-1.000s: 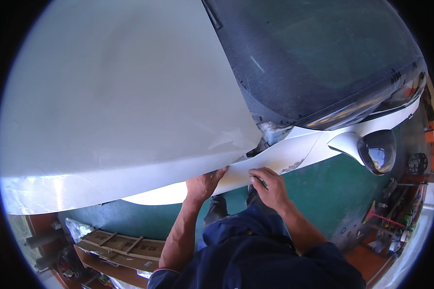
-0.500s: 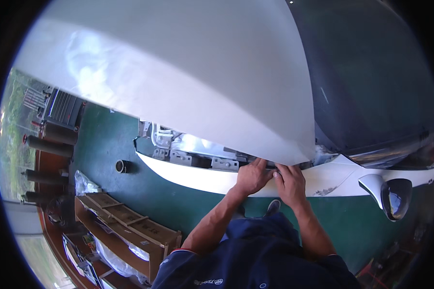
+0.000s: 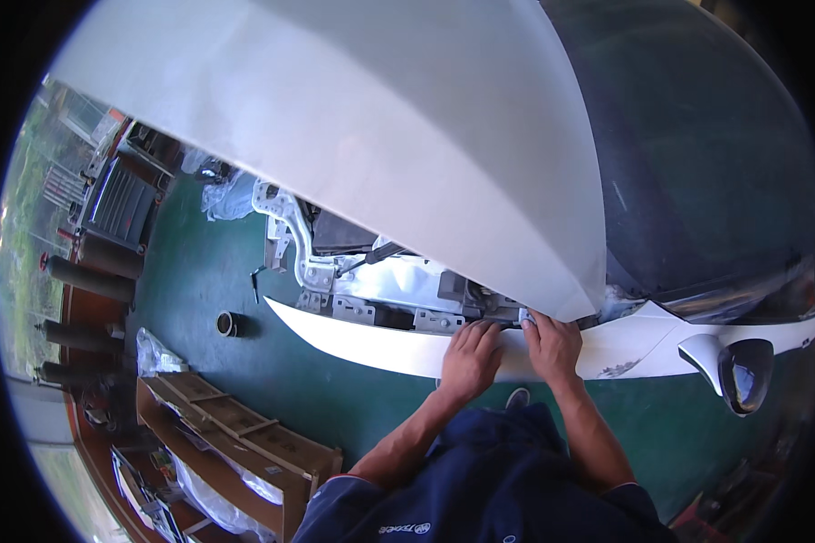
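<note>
A white car is seen from above, w/ its hood (image 3: 426,154) raised over the engine bay (image 3: 394,282). The white fender (image 3: 371,347) is stretched across the middle, btwn hood & wearer's navy shirt (image 3: 489,471), its pointed front end to the L. Its top edge is touched by both bare hands. The L hand (image 3: 471,358) is laid over the edge, knuckles up, fingers bent; fingertips are hidden, so whether anything is gripped can't be told. The R hand (image 3: 553,346) is placed just beside it, nr the hood's rear corner, fingers bent at the gap; its grip can't be told either. Metal brackets (image 3: 439,321) are exposed L of the hands. To the R, a dark scuff (image 3: 620,369) is seen, then a side mirror (image 3: 744,373); the dark windshield (image 3: 697,163) is set above. On the green floor (image 3: 290,380), lower L, a long cardboard box (image 3: 254,434) is placed, w/ a small round can (image 3: 230,324) beyond it.
</note>
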The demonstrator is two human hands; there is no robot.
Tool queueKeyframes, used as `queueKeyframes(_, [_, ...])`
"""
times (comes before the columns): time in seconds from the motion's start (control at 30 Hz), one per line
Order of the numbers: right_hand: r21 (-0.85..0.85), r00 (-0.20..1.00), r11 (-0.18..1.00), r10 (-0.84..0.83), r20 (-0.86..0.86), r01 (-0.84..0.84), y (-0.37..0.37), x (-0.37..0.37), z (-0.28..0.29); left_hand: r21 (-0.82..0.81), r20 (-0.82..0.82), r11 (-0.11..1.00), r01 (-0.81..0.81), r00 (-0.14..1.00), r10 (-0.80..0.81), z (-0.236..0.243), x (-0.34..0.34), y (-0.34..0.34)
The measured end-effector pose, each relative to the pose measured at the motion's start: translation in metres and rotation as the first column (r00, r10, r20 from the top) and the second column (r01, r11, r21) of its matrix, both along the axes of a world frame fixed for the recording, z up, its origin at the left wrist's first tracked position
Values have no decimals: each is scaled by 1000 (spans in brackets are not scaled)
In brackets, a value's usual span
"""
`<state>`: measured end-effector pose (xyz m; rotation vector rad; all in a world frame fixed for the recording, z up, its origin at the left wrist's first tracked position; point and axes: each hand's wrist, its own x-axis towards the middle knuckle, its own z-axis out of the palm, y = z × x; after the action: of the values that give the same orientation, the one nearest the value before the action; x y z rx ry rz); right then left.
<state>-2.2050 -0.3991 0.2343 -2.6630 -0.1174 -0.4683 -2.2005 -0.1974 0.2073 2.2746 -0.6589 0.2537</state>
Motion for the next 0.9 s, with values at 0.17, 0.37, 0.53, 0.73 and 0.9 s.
queueKeyframes(0.17, [-26, 998, 999, -21, 67, 23, 5, 0, -1, 78, 35, 990, -118, 993, 116, -8, -15, 68])
queueKeyframes(0.37, [-76, 990, 992, -95, 100, 103, 14, 4, -3, 172, 50, 936, -309, 951, 304, -18, 26, 139])
queueKeyframes(0.53, [-79, 978, 982, -162, 135, 173, 21, 7, -5, 293, -41, 932, -212, 971, 234, -18, 53, 149])
queueKeyframes(0.73, [-110, 966, 969, -201, 161, 220, 22, 9, -11, 311, -136, 948, -69, 984, 116, -6, 57, 153])
queueKeyframes(0.9, [-88, 946, 966, -216, 242, 243, 22, 8, -16, 190, -34, 968, -161, 985, 171, -5, 43, 167])
